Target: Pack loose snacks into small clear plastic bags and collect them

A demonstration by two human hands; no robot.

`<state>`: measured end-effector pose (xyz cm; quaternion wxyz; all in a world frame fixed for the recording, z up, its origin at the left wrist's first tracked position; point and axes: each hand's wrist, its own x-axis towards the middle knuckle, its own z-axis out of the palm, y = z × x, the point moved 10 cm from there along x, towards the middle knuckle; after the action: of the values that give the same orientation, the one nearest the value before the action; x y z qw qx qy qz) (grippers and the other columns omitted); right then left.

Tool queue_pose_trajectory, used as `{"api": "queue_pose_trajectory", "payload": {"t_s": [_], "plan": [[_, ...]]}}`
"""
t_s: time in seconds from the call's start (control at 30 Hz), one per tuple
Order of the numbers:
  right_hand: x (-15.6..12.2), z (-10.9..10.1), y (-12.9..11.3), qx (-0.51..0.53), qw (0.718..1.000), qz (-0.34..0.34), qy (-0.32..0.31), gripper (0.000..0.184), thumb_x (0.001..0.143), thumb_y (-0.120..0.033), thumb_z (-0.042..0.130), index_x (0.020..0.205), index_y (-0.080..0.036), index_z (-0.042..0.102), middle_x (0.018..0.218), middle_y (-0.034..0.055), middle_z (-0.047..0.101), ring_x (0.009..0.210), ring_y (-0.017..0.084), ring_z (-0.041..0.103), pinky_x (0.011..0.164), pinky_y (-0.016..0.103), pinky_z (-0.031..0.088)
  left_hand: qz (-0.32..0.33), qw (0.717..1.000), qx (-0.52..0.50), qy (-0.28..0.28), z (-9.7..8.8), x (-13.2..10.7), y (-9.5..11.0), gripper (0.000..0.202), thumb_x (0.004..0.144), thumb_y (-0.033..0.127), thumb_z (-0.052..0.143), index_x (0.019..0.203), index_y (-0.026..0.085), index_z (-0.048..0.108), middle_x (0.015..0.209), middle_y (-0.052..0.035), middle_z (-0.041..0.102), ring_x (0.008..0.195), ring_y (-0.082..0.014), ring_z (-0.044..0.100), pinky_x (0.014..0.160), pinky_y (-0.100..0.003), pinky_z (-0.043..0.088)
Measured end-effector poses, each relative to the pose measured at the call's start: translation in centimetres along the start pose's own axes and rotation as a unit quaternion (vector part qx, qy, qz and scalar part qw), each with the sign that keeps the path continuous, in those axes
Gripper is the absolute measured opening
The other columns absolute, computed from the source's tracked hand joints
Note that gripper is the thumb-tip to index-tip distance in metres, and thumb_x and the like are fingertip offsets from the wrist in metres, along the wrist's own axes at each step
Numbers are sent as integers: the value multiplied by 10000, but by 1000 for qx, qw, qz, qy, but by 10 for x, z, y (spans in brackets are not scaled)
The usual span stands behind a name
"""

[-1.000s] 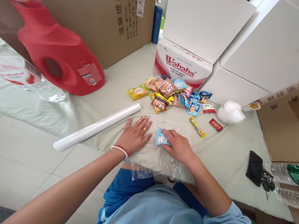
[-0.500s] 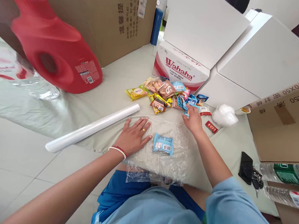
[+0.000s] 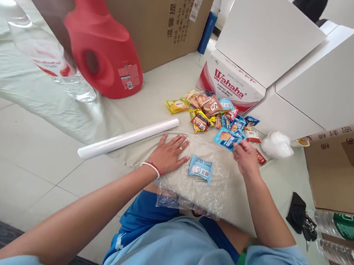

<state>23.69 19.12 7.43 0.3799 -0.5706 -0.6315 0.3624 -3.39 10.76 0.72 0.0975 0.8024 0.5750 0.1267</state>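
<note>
My left hand (image 3: 171, 153) lies flat with fingers spread on the edge of a clear plastic bag (image 3: 216, 193), holding nothing. Between my hands, a light-blue wrapped snack (image 3: 200, 168) rests on that bag. My right hand (image 3: 246, 155) pinches a blue snack packet (image 3: 226, 139) by its right end, above the bag's far right corner. Just beyond it is a pile of mixed snack packets (image 3: 211, 106), brown, yellow, pink and blue. Partly behind my right hand lies a small red packet (image 3: 261, 157).
A white plastic roll (image 3: 129, 139) lies left of my left hand. Behind stand a red jug (image 3: 109, 57), a water bottle (image 3: 57, 59) and a Wahaha box (image 3: 230, 81). At the right are a crumpled white plastic ball (image 3: 277, 145), a black phone (image 3: 296, 212), keys (image 3: 309, 228) and a carton (image 3: 339, 174).
My right hand has drawn a blue snack packet out of the pile, toward me. The left hand stays flat on the bag. The whole view has shifted slightly.
</note>
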Motion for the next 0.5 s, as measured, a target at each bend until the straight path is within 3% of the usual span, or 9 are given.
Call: {"api": "queue_pose_trajectory", "payload": {"t_s": [0.03,0.1,0.17,0.27,0.33,0.4,0.5], "plan": [[-19,10,0,25,999,1,-25,325,922,-496,651,1059,-209,722,645,-31,557,500,122,452,493,249,409,1,1000,2,0,0,0,0,644,1048,567,374,1609,254,412,1712,-106,338,1589,-298,314,1303,-624,20],[-50,24,-8,1,998,-48,-41,314,962,-462,633,1145,-234,748,762,8,665,568,135,565,544,266,496,3,1000,8,0,1,0,0,641,1050,565,370,1608,251,409,1714,-111,331,1592,-290,309,1302,-623,9],[-76,41,-20,-60,984,-146,-79,307,1011,-382,569,1216,-260,763,1068,73,761,859,185,720,769,333,603,3,1000,16,0,1,0,0,634,1051,558,373,1606,255,409,1713,-116,334,1591,-287,311,1303,-618,8],[-103,62,-22,-141,942,-250,-176,335,1023,-269,510,1222,-272,780,1365,91,708,1221,231,691,1021,412,578,0,1000,22,-4,2,1,1,633,1052,550,371,1606,245,407,1708,-126,344,1585,-291,323,1300,-623,27],[-109,62,-20,-165,928,-267,-202,359,1027,-225,482,1226,-279,777,1405,93,687,1267,229,675,1049,426,570,0,1000,23,-8,2,1,2,641,1053,548,366,1609,232,402,1707,-130,346,1584,-297,325,1295,-634,41],[-106,55,-25,-170,932,-261,-183,363,1039,-223,471,1254,-289,757,1431,97,662,1296,227,656,1073,435,557,0,1000,21,-9,2,0,3,649,1050,549,366,1612,224,398,1707,-130,346,1584,-305,323,1292,-641,45],[-101,63,-36,-204,934,-229,-181,355,1028,-334,573,1362,-294,689,1532,105,568,1365,248,598,1112,438,524,-4,1000,18,-5,1,0,2,647,1047,548,368,1612,235,400,1706,-125,352,1584,-311,321,1293,-636,43]]}}
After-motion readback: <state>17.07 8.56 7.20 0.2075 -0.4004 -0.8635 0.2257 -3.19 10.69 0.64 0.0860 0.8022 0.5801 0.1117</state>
